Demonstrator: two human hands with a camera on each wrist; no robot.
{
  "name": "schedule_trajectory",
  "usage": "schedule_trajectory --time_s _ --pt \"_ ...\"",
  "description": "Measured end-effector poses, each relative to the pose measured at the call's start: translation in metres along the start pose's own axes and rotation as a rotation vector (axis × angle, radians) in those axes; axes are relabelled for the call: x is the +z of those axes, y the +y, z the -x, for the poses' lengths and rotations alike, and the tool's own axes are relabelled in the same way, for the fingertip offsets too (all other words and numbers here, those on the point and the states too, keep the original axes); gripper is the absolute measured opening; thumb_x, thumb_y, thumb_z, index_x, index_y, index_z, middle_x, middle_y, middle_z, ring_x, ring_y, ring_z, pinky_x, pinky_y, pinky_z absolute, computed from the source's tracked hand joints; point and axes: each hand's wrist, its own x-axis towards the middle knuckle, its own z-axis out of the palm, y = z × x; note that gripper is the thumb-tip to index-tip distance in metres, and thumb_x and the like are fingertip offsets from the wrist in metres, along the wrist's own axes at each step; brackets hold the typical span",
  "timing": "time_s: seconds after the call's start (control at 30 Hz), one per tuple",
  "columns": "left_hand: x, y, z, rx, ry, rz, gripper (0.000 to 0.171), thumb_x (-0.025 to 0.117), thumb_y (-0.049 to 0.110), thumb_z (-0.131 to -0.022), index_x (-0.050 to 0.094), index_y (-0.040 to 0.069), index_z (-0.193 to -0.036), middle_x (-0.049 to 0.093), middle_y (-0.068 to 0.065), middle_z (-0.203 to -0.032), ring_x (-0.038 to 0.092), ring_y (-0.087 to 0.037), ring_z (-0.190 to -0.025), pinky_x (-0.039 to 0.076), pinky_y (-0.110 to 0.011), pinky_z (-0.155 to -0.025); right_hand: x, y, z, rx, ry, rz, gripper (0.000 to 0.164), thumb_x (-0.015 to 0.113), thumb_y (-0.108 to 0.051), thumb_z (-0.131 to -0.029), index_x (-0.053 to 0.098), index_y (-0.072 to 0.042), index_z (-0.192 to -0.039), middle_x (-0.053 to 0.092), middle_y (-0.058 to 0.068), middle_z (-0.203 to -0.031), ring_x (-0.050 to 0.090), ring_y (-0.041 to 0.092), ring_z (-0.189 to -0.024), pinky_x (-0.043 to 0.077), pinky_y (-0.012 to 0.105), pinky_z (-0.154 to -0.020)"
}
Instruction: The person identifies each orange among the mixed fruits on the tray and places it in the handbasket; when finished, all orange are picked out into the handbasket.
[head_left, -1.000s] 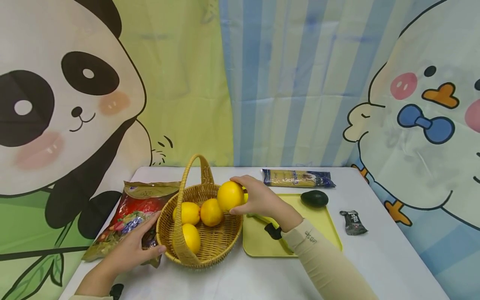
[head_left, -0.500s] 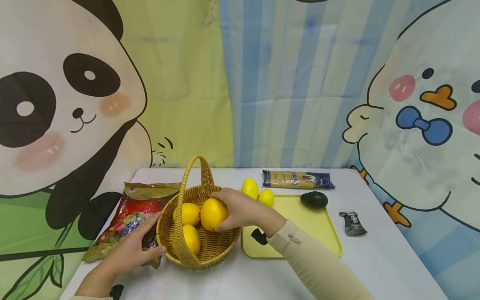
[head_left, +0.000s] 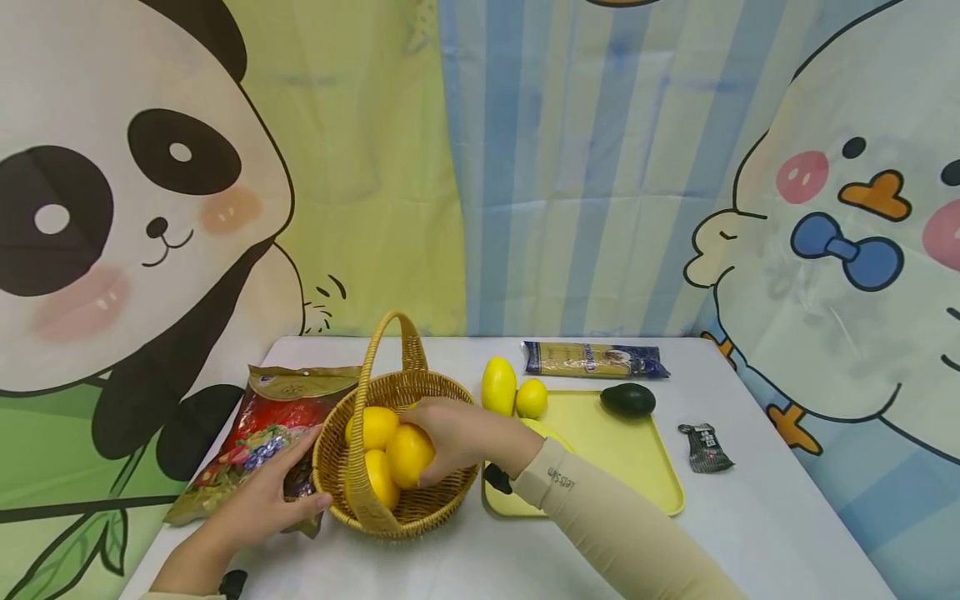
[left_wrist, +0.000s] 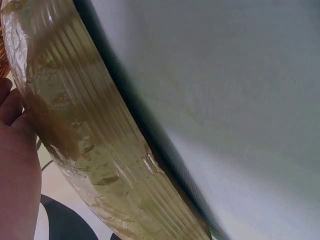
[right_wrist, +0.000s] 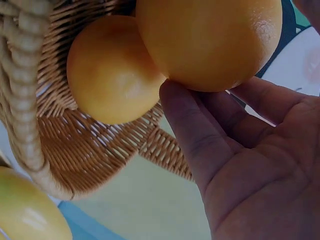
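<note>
My right hand [head_left: 457,437] is inside the wicker basket [head_left: 431,512], gripping a yellow-orange orange [head_left: 410,456]. In the right wrist view, fingertips press against the underside of that orange [right_wrist: 210,45], and another orange [right_wrist: 115,70] lies beside it. Two more oranges show at the basket's left, one at the back [head_left: 378,427] and one at the front [head_left: 381,479]; a sliver of another peeks out behind the hand. At the basket's left side, my left hand [head_left: 262,492] touches the wall with extended fingers and thumb, overlapping a red and gold bag [head_left: 292,408].
A yellow tray [head_left: 622,467] bears a dark avocado [head_left: 628,400] and a yellow curved thing [head_left: 546,432] partly behind the right wrist. By its back left corner are a long yellow fruit [head_left: 498,386] and a lemon [head_left: 532,398]. Beyond lies a pasta packet [head_left: 592,359]; rightward, a small dark packet [head_left: 705,447].
My right hand has carried the orange leftward and down from over the basket's right rim into the basket, among the other oranges. The left hand has stayed put.
</note>
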Motion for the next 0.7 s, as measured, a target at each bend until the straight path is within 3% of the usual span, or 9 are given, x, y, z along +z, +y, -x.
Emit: schedule_trajectory --time_s 0.23,0.47,0.7 --pt "0.000 0.001 0.000 -0.012 -0.004 -0.012 0.101 0.081 0.042 -0.090 0.020 0.023 -0.169 0.029 -0.023 -0.170 0.029 -0.060 -0.151 0.033 -0.085 -0.106 0.006 -0.007 -0.003 0.011 -0.053 0.046 0.084 0.092 -0.041 -0.076 0.057 -0.014 -0.148 0.065 -0.002 -0.138 0.061 0.013 -0.124 0.051 0.024 -0.105" --pt "0.000 0.002 -0.001 -0.004 0.003 -0.027 0.102 0.082 0.042 -0.090 0.020 0.024 -0.169 0.031 -0.024 -0.169 0.031 -0.060 -0.150 0.033 -0.085 -0.105 0.005 -0.013 -0.007 0.016 -0.054 0.077 0.083 0.093 -0.038 -0.075 0.059 -0.014 -0.146 0.067 -0.003 -0.134 0.062 0.011 -0.118 0.052 0.022 -0.102" --pt "0.002 -0.002 0.000 0.002 0.001 -0.020 0.102 0.082 0.042 -0.090 0.020 0.025 -0.169 0.031 -0.024 -0.169 0.030 -0.060 -0.150 0.033 -0.086 -0.105 0.012 -0.014 -0.013 0.004 -0.106 0.133 0.074 0.094 -0.031 -0.074 0.063 -0.020 -0.140 0.067 -0.005 -0.122 0.060 0.011 -0.106 0.054 0.023 -0.089"
